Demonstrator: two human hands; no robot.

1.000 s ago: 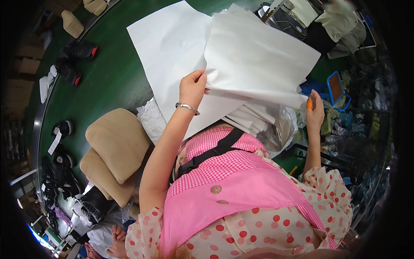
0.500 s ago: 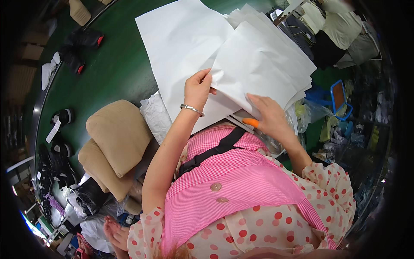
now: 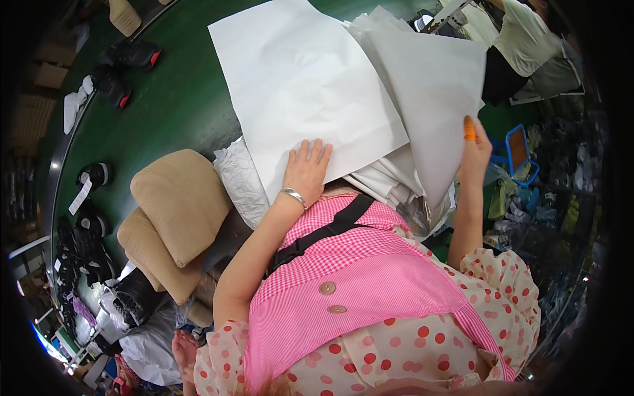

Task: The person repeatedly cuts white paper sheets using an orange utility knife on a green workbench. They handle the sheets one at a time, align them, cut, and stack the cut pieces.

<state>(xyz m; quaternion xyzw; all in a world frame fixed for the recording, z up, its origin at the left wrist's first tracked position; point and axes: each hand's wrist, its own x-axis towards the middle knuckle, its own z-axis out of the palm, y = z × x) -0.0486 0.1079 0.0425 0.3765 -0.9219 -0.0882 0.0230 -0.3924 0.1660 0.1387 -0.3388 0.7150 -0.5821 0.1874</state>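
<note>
Pressing flat with your left hand (image 3: 305,170), fingers spread, you pin the top sheet (image 3: 300,92) on the stack near the table (image 3: 172,99) edge. Your right hand (image 3: 474,148) pinches another sheet (image 3: 432,86) by its edge — thin, floppy, easily creased, so grip near a corner.

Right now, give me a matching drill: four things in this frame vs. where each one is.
Things:
1. left hand
2. right hand
3. tan cushions
4. black shoes

Places:
a. gripping the lifted sheet's edge
b. far left on the green table
c. flat on the large white paper sheet
d. stacked left of the person's arm

Pairs: 1-c, 2-a, 3-d, 4-b
</note>
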